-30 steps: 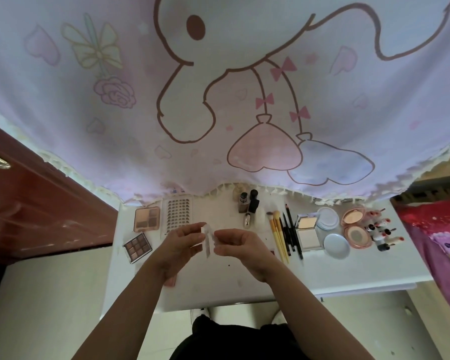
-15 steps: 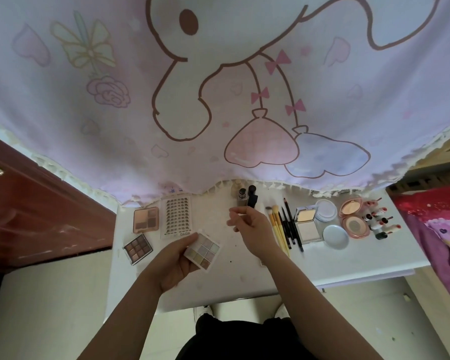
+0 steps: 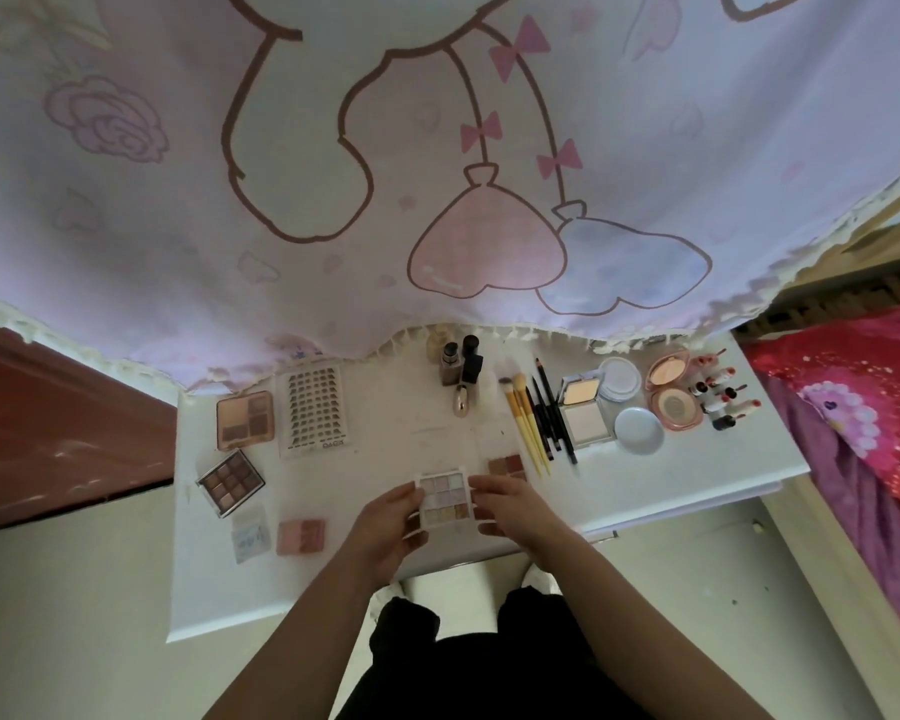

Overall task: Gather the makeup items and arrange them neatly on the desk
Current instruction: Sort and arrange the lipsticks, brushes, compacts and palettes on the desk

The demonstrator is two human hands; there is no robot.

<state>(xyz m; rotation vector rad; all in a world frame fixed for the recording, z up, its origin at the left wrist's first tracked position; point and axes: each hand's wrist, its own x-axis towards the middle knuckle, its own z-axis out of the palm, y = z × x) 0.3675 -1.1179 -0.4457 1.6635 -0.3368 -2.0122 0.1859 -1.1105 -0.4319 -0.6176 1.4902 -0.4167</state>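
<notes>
Mid-placement of pale 9-pan palette (image 3: 444,498): held face up over the front middle of white desk (image 3: 385,439), hard to tell whether resting on the top or just above. Pinched at the left edge by left hand (image 3: 385,527), thumb over the rim and fingers curled beneath; pinched at the right edge by right hand (image 3: 515,511), fingertips curled round the frame. Next, most likely: setting down flat and squaring to a row, probably among the palettes at left, calling for a level carry and a gentle release, without nudging pink blush compact (image 3: 301,536) near the left hand. Square, flat, white-framed; 3 rows of 3 pastel pans in pink, lilac and cream; no lid seen; probably light, rigid and easy to slide. Just behind the right hand: small brown duo (image 3: 507,466), not lined up. Further left: small clear packet (image 3: 250,532), brown 9-pan palette (image 3: 230,482) lying askew, then peach palette (image 3: 245,420) and lash card (image 3: 314,410) near the back. Right half already ordered: bottles (image 3: 461,366), yellow-handled brushes (image 3: 523,423), dark pencils (image 3: 552,413), square powder compact (image 3: 585,413), pink round compact (image 3: 671,392), lipsticks (image 3: 723,392). Overhanging the back edge: printed curtain (image 3: 437,148).
</notes>
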